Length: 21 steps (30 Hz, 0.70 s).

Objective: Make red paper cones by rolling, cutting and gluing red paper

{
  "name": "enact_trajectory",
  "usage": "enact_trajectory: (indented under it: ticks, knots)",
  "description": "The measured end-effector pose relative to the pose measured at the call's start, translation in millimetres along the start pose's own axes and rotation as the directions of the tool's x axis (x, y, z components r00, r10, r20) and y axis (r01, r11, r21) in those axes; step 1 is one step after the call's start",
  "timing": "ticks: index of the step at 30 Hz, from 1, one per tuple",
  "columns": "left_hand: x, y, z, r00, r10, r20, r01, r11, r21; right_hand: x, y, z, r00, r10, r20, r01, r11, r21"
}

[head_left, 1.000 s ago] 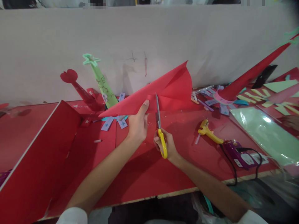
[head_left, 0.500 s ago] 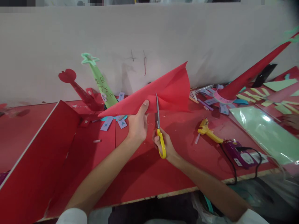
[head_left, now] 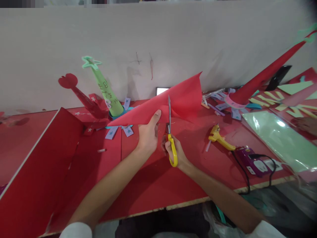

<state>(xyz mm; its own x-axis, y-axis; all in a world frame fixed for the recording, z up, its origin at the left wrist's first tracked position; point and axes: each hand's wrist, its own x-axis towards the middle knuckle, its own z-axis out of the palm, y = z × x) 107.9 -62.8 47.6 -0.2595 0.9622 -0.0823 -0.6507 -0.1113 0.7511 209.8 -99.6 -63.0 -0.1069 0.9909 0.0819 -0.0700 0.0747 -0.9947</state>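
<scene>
A red paper cone [head_left: 183, 92] lies across the middle of the view, its tip to the left and its wide, flared end to the right. My left hand [head_left: 148, 137] grips it from below, thumb on the near side and the other fingers hidden behind the paper. My right hand [head_left: 177, 152] is closed around the yellow handles of a pair of scissors [head_left: 172, 150]. The blades point upward and lie against the cone just right of my left thumb, and I cannot tell how far apart they are.
A yellow glue gun [head_left: 220, 138] and a purple box with a cord [head_left: 255, 161] lie to the right on the red table [head_left: 148, 188]. A green paper tower [head_left: 109, 91] and a red one with a heart top [head_left: 81, 96] stand back left. Someone's hand [head_left: 304, 125] shows far right.
The cone has shifted slightly down and right with my left hand. The scissors have moved a little rightward along it. A bright-screened device now shows behind the cone's upper edge.
</scene>
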Motion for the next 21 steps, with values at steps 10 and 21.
enact_trajectory:
  ticks: [10, 21]
  knots:
    - [4.2, -3.9, -4.1, 1.0, 0.015, 0.022, -0.014, 1.0, -0.016, -3.7, -17.2, 3.2, 0.999, 0.047, 0.005, -0.047, 0.988, 0.146]
    - [3.4, -2.5, -2.9, 1.0, 0.0, 0.002, 0.0, 1.0, -0.001, -2.8, -11.4, 3.1, 0.998, 0.057, 0.015, -0.058, 0.993, 0.106]
